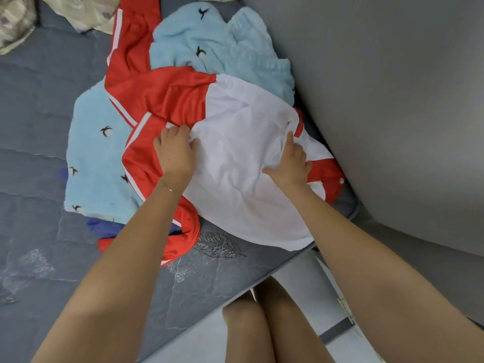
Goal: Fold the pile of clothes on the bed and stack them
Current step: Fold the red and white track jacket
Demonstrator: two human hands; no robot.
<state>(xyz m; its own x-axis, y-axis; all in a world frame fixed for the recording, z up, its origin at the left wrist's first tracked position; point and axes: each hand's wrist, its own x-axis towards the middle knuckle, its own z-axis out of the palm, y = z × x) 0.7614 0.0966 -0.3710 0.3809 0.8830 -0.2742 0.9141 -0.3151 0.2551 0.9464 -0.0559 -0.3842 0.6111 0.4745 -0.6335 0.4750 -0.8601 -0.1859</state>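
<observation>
A pile of clothes lies on the grey-blue quilted bed (39,127). On top is a white garment (235,163), spread over a red garment with white stripes (162,95). Under these lie two light blue pieces with small black birds (94,158), one at the left and one at the back (209,43). My left hand (175,150) pinches the white garment's left edge with curled fingers. My right hand (290,161) grips a bunch of the white cloth near its right side. A dark blue item (104,226) peeks out beneath the pile.
A grey wall (379,100) runs along the right side of the bed. A beige patterned blanket (15,24) lies at the far left corner. The bed's near edge (235,297) crosses below my arms, with my legs and the pale floor beyond it.
</observation>
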